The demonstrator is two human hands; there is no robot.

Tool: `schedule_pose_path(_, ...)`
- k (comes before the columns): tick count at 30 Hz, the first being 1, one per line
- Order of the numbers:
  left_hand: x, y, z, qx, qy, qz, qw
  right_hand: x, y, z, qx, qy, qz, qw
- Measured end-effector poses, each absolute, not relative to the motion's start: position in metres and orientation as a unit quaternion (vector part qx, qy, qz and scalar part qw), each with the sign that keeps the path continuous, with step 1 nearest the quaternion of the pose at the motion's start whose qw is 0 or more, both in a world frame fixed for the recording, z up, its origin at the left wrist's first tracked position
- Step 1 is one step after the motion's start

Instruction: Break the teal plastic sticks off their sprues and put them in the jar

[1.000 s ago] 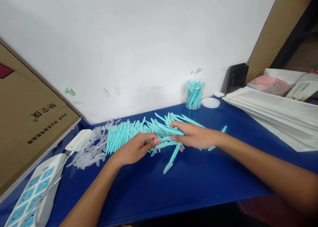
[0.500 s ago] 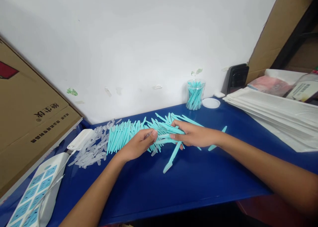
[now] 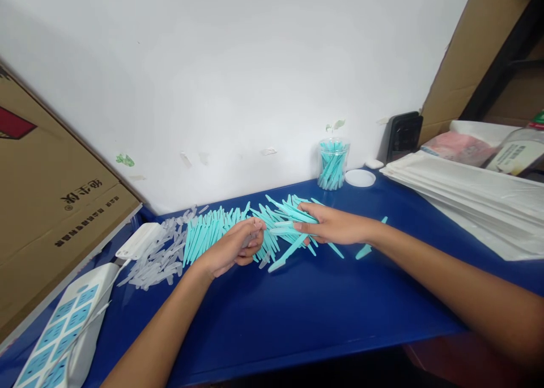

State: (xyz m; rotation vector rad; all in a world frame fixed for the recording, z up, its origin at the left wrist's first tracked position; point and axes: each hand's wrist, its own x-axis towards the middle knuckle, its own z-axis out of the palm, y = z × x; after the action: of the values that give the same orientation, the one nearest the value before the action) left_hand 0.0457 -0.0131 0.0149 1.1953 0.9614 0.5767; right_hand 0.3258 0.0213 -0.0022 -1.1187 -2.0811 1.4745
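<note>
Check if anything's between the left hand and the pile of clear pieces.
Yes: part of the row of teal sticks lies between the left hand and the pile of clear pieces. It's low, so likely passable from above; nothing taller shows there.

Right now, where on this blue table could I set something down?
The blue table looks bare at the front between your left forearm and right forearm, and between that forearm and the white sheets. Turquoise sticks crowd the middle; clear pieces and the power strip, the left.
</note>
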Motion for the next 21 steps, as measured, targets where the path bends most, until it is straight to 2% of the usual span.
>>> schedule_pose_path(6, 0.039, -0.011, 0.015, 0.514, 0.427, 0.281, 0.689, 0.325, 0.022, 0.0, -0.416, -0.69, 0.555, 0.206)
schedule_pose_path(13, 0.035, -0.007, 0.007, 0.571, 0.431, 0.298, 0.632, 0.325, 0.021, 0.001, -0.445, -0.655, 0.563, 0.239)
schedule_pose_path(21, 0.038, -0.004, -0.002, 0.622, 0.456, 0.307, 0.558, 0.326, 0.021, 0.008, -0.356, -0.723, 0.555, 0.205)
